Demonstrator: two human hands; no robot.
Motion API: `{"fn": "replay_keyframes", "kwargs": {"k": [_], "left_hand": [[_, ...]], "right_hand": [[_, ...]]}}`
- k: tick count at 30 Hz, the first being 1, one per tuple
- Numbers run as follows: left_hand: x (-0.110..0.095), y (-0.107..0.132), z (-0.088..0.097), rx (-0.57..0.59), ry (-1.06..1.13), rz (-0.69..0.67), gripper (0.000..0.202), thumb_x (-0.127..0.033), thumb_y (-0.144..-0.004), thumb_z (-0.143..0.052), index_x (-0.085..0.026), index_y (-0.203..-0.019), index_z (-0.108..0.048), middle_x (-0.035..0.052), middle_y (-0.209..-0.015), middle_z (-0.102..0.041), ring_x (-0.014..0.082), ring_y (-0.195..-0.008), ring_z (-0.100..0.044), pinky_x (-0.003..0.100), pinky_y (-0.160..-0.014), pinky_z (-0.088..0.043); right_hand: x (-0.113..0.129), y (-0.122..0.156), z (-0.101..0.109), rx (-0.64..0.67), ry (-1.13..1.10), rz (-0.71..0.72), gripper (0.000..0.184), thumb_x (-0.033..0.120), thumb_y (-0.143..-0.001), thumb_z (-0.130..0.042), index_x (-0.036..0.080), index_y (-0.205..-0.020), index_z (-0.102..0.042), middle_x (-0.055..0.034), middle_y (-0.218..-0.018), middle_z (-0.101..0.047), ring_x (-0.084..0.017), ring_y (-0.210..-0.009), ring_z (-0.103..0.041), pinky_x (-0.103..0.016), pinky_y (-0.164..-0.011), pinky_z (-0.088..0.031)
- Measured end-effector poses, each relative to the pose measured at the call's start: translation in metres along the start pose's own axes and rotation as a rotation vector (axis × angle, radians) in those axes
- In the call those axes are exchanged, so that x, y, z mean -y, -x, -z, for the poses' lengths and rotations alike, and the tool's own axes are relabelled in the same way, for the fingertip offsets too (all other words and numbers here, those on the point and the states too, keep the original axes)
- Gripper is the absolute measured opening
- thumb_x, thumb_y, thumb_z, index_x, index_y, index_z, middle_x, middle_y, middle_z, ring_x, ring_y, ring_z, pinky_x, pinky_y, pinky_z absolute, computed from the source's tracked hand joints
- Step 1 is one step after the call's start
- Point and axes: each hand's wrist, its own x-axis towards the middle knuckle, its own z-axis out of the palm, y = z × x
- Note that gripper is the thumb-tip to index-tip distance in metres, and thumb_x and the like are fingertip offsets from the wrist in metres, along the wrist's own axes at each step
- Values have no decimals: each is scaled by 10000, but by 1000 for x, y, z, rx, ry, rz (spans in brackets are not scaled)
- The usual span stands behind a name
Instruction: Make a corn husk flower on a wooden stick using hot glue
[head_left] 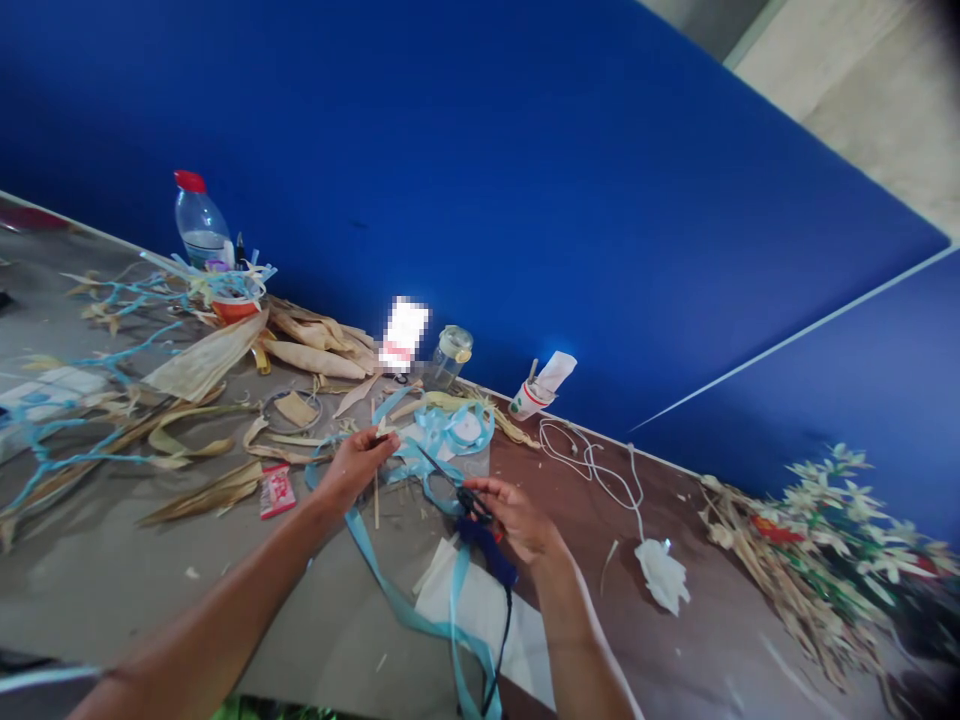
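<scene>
My left hand [354, 463] is pinched shut on a thin wooden stick [376, 490] and a bit of light blue ribbon [420, 600] near the middle of the table. My right hand [517, 517] grips small black scissors [457, 487], whose blades point up-left toward the ribbon. The ribbon loops between both hands and trails down toward the table's front edge. A dark blue glue gun [491, 555] lies just under my right hand, its black cord running down.
Dried corn husks [202, 365] and blue-wrapped stems litter the left side. A water bottle [199, 222], a glass jar [450, 355] and a paper cup [529, 398] stand along the blue partition. A white cable [600, 475] and husk flowers [825, 540] lie at right.
</scene>
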Motion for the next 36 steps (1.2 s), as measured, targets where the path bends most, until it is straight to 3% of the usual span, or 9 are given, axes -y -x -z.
{"fn": "replay_keyframes", "kwargs": {"k": [3, 7, 11, 15, 20, 23, 29, 36], "left_hand": [[4, -3, 2, 2, -15, -8, 297, -417, -631, -710, -158, -593, -571, -57, -510, -432, 71, -487, -366, 209, -487, -300], [11, -7, 4, -4, -9, -11, 291, -420, -642, -701, -152, -634, -589, -52, -523, -439, 74, -493, -365, 214, -484, -298], [10, -7, 3, -22, -11, -7, 315, -430, -621, -715, -145, -614, -580, -54, -507, -438, 69, -476, -353, 212, -467, -285], [8, -5, 2, -15, 27, 21, 319, -419, -607, -735, -143, -592, -576, -62, -493, -434, 60, -462, -363, 204, -469, -299], [-1, -2, -3, -82, 206, 142, 335, -377, -489, -811, -131, -642, -641, -42, -562, -542, 57, -464, -435, 196, -465, -361], [-9, 1, -6, -130, 344, 228, 344, -314, -423, -846, -130, -618, -631, -48, -584, -562, 48, -475, -469, 179, -472, -398], [-9, 1, -6, -108, 445, 210, 312, -276, -466, -845, -128, -635, -628, -69, -517, -528, 30, -422, -446, 166, -453, -404], [-4, 0, -5, -109, 464, 199, 287, -257, -484, -840, -126, -629, -631, -65, -532, -545, 32, -425, -472, 163, -458, -416]], "right_hand": [[-2, 10, -10, 105, -452, -97, 518, 380, -538, -773, 224, -1016, -650, -37, -794, -653, -150, -649, -587, -223, -506, -384], [-2, 15, -36, 245, -613, -157, 562, 296, -483, -822, 204, -1010, -650, -19, -767, -640, -117, -613, -577, -198, -515, -399], [1, 7, -57, 294, -558, -154, 501, 267, -514, -813, 179, -968, -620, -14, -712, -645, -81, -538, -524, -151, -440, -323], [5, -5, -70, 220, -463, -70, 498, 228, -542, -793, 189, -991, -579, 3, -666, -638, -75, -512, -485, -139, -399, -229], [9, -18, -85, 18, -393, 154, 495, 236, -567, -762, 177, -1032, -601, 26, -697, -600, -78, -594, -500, -172, -515, -353], [8, -22, -96, 11, -301, 217, 427, 283, -648, -693, 162, -1046, -594, 36, -654, -564, -77, -557, -471, -188, -512, -351], [3, -25, -114, -33, -80, 375, 299, 236, -708, -616, 164, -997, -596, 25, -706, -575, -88, -591, -494, -197, -541, -397], [-6, -30, -120, -66, -15, 433, 336, 231, -724, -611, 157, -1051, -586, -10, -786, -630, -118, -663, -566, -223, -618, -469]]}}
